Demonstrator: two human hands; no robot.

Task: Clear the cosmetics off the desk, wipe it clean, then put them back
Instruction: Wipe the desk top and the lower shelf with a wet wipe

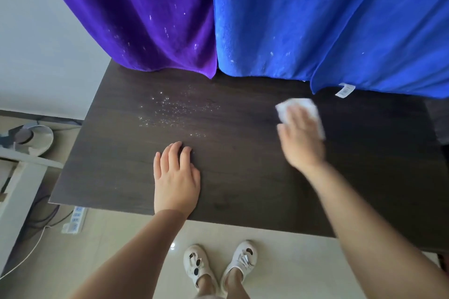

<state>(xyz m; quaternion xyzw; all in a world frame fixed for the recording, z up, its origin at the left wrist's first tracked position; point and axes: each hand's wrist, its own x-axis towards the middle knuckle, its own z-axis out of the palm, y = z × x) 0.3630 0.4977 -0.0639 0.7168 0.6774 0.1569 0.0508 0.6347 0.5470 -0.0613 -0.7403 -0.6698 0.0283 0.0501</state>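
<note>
The dark wooden desk (243, 177) fills the middle of the view and no cosmetics are on it. Fine water droplets (175, 109) speckle its far left part. My right hand (302, 141) lies flat on a white wipe (298, 109) at the far right of the desk; both are blurred by motion. My left hand (176, 177) rests palm down near the front edge with its fingers together and nothing in it.
A purple cloth (136, 19) and a blue cloth (328, 24) hang behind the desk, their hems touching its back edge. On the floor at the left are a white fan (36, 138), a power strip (74, 219) and cables. My feet in white shoes (218, 264) stand at the front edge.
</note>
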